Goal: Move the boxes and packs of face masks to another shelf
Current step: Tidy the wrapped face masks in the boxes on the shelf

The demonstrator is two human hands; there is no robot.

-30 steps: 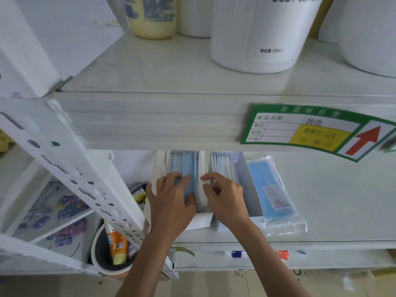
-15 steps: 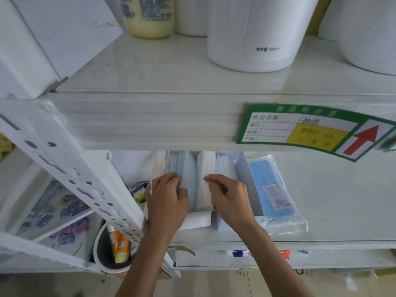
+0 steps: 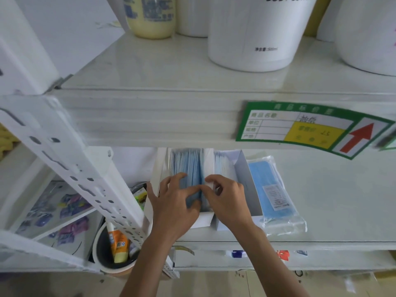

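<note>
White metal shelf (image 3: 332, 200) (glossy): left hand (image 3: 174, 202) and right hand (image 3: 228, 198) pinch the masks (image 3: 188, 166) in two open boxes (image 3: 246, 179); sealed pack (image 3: 276, 196) beside.

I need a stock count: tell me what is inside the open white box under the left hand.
The left box holds a stack of blue face masks standing on edge. The left hand covers the near part, and the shelf above hides the far end.
</note>
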